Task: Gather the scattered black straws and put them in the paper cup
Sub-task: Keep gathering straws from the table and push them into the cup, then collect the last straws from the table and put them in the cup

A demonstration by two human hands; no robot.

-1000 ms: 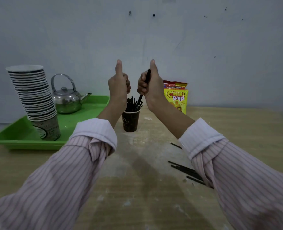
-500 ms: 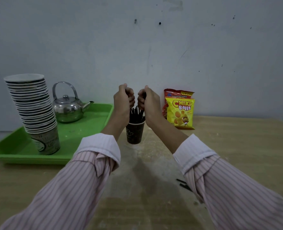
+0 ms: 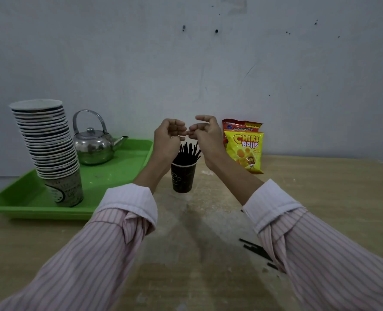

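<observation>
A dark paper cup [image 3: 183, 178] stands upright on the wooden table, with several black straws [image 3: 188, 151] sticking out of its top. My left hand [image 3: 168, 138] and my right hand [image 3: 205, 133] hover just above the cup, fingertips nearly touching each other, fingers loosely curled and holding nothing. More black straws [image 3: 256, 251] lie loose on the table near my right sleeve, partly hidden by it.
A green tray [image 3: 24, 202] at the left carries a tall stack of paper cups [image 3: 49, 151] and a metal kettle [image 3: 94, 144]. A yellow snack bag [image 3: 245, 149] leans against the wall right of the cup. The wall stands close behind.
Both hands came down from raised thumbs to just over the cup. The straw that my right hand held is out of it, and both hands have loosened their fingers.
</observation>
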